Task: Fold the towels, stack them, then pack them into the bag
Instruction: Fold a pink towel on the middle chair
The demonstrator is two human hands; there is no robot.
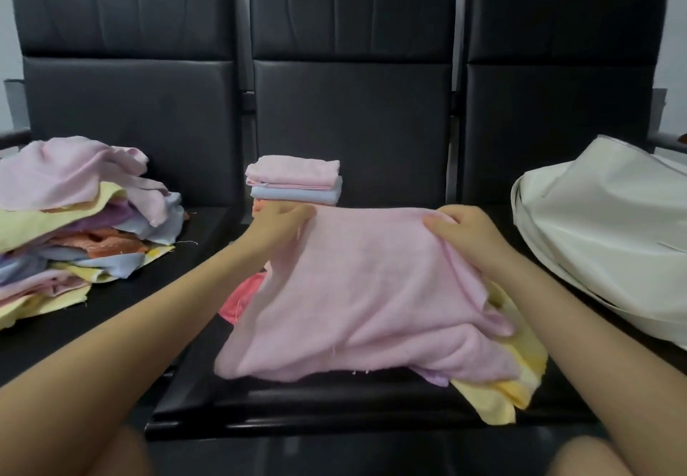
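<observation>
A pink towel [371, 289] is spread over the middle black seat. My left hand [279, 224] pinches its far left corner and my right hand [464, 230] pinches its far right corner. The towel's near edge lies bunched on the seat. Under it show a yellow towel [516, 375], a coral one [241, 297] and a bit of purple. Behind my hands stands a small stack of folded towels [295, 182], pink on top, then light blue, then orange. A white bag [609, 237] lies on the right seat.
A loose heap of unfolded towels [74, 223] in pink, yellow, purple, orange and blue covers the left seat. Three black padded seat backs [353, 104] rise behind everything. The middle seat's front edge [334, 412] is near my knees.
</observation>
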